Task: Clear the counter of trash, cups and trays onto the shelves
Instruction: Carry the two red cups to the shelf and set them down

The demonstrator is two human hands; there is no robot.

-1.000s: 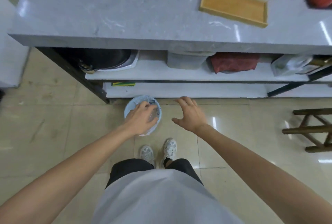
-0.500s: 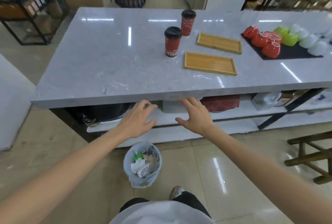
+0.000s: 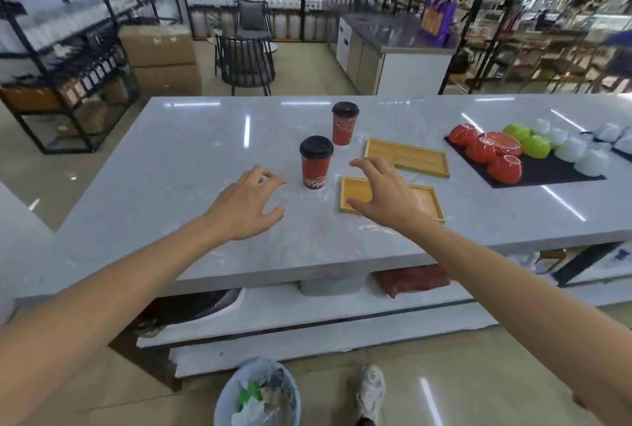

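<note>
Both hands above bench (image 3: 171, 166), holding nothing: left hand (image 3: 244, 205) fingers spread beside near red cup (image 3: 315, 162); right hand (image 3: 383, 193) fingers loosely spread over near wooden tray (image 3: 425, 201).

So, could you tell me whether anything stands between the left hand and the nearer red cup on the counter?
Nothing visible does. The left hand hovers open over bare counter, just left of the nearer red cup. The right hand is over the nearer wooden tray on the cup's other side, out of that path.
</note>
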